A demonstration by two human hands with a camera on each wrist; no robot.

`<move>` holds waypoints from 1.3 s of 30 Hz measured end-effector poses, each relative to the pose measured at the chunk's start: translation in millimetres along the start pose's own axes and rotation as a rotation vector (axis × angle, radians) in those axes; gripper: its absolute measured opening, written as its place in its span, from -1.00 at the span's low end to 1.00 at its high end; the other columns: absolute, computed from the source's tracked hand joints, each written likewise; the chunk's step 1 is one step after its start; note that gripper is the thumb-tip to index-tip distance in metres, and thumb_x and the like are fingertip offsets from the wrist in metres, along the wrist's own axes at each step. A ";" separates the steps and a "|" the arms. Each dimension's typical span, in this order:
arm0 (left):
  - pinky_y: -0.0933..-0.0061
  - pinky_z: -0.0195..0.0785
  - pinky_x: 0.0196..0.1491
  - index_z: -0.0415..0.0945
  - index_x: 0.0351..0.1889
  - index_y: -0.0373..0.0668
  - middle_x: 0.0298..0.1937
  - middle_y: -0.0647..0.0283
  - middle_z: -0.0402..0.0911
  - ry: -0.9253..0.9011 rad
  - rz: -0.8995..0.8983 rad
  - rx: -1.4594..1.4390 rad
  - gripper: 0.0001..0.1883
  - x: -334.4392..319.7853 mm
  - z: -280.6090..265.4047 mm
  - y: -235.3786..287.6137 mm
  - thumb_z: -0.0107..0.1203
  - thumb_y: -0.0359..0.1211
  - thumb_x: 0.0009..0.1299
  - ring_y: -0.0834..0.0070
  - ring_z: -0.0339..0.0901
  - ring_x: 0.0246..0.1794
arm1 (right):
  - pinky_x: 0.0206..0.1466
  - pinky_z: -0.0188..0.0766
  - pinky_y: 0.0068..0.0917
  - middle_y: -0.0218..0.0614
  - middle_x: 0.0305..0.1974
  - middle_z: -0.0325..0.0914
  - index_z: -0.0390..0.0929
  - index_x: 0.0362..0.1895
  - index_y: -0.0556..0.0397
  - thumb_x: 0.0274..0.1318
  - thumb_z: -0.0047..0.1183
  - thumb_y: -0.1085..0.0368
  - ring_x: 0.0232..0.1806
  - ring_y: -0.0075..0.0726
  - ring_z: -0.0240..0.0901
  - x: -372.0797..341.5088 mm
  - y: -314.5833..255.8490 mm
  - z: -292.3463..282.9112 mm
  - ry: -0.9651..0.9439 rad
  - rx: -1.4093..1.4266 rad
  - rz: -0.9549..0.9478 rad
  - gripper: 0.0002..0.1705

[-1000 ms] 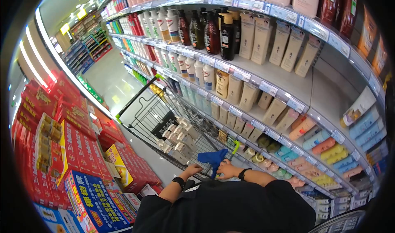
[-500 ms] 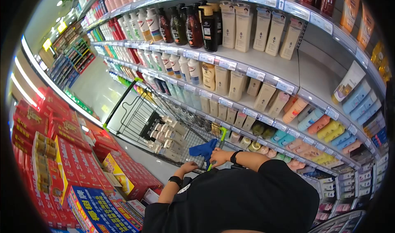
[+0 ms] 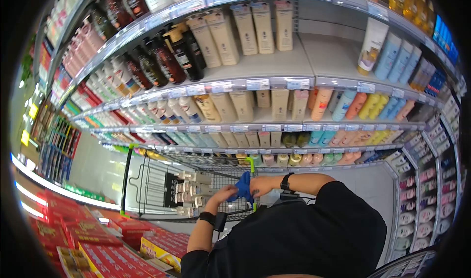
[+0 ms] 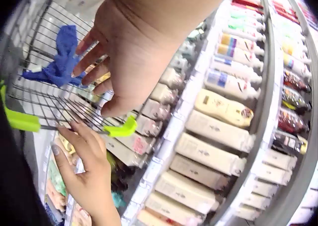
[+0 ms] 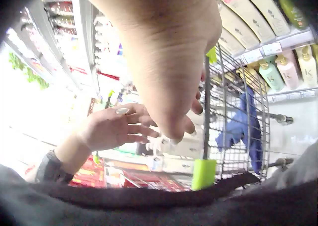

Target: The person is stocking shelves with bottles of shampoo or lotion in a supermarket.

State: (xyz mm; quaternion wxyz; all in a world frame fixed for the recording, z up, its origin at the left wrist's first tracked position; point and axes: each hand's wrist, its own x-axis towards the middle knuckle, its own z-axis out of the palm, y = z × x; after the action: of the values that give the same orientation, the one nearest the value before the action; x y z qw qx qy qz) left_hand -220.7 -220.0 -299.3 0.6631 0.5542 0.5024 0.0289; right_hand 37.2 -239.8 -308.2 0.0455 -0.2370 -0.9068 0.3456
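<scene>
A blue cloth [image 3: 242,185] lies crumpled on the wire at the near end of a shopping cart. My left hand [image 3: 224,194] is beside it, and in the left wrist view this hand [image 4: 131,57] has its fingers spread and slightly bent by the cloth [image 4: 62,62]; contact cannot be told. My right hand [image 3: 262,185] is on the cloth's other side. Seen from the left wrist, the right hand [image 4: 89,171] has extended fingertips at the cart's bar between green end pieces [image 4: 22,120]. Neither hand visibly grips anything.
Several pale bottles [image 3: 194,192] stand in the cart. Shelves of bottles and tubes, with a label-lined edge [image 3: 255,84], run along the front and curve round to the right. Red boxes [image 3: 93,234] are stacked at the lower left. Floor [image 3: 98,165] shows beyond the cart.
The head view has swung right, bringing the shelves squarely in front and the right-hand shelves further in. My left hand has moved closer to the blue cloth, which looks more bunched.
</scene>
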 end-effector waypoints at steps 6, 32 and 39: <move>0.47 0.32 0.05 0.38 0.03 -0.33 -0.06 0.18 0.54 0.068 0.597 0.063 -0.68 2.3 -2.1 205.3 0.00 -0.45 0.32 0.47 0.48 -0.02 | -0.18 0.40 -0.18 -0.14 -0.25 0.54 0.56 -0.24 0.03 -0.03 0.08 0.15 -0.23 -0.02 0.48 -68.8 -31.2 -175.5 0.568 -0.091 0.076 -0.71; 0.21 0.27 0.09 0.33 0.03 -0.29 -0.01 -0.02 0.46 0.982 1.002 0.437 -0.47 123.5 63.7 489.8 0.13 -0.31 0.08 0.08 0.40 0.05 | 0.11 0.34 -0.22 0.19 0.05 0.34 0.17 0.11 0.32 -0.38 0.32 -0.11 0.09 0.11 0.35 -149.2 72.1 -513.4 1.420 -0.036 0.599 0.04; 0.20 0.28 0.08 0.34 0.02 -0.26 -0.01 0.01 0.48 0.987 0.983 0.536 -0.46 121.5 67.0 491.0 0.13 -0.24 0.07 0.10 0.40 0.06 | 0.05 0.42 -0.27 0.10 -0.02 0.44 0.21 0.06 0.27 -0.42 0.34 -0.07 0.01 0.05 0.45 -130.2 87.9 -526.6 1.425 0.070 0.618 -0.01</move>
State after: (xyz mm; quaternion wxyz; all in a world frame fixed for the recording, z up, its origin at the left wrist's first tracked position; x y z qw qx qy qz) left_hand 140.6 -6.4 -9.3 0.1131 0.7802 0.4259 0.4439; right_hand 317.0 75.8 44.0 0.5268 -0.6423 -0.5401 0.1351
